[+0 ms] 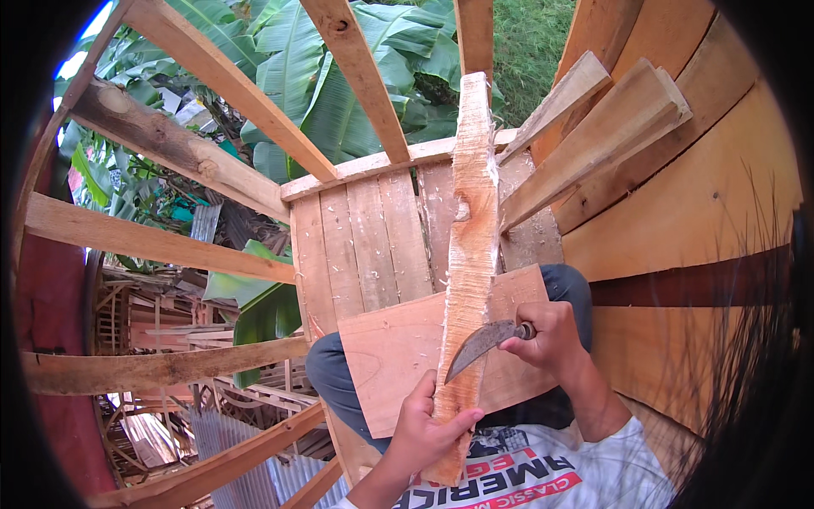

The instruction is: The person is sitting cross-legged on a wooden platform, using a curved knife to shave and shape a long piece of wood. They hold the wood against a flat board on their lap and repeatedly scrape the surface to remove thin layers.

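A long, rough strip of wood [472, 254] runs away from me, its near end by my shirt and its far end raised past the floor's edge. Near its lower end my left hand [432, 428] is closed around it, thumb across the top face. In my right hand [547, 335] is the handle of a knife with a curved, dark blade [482, 346]. The blade lies across the strip, just beyond my left hand. Under the strip a flat wooden board [381, 360] rests over my lap. Whether the blade's edge is cutting in cannot be made out.
Plank flooring [365, 237] with scattered shavings lies ahead. Two wooden pieces [593, 140] lean at the right, close to the strip. Wooden rails [161, 237] fan out at the left, and a plank wall [687, 212] stands at the right. Banana leaves [331, 93] hang beyond.
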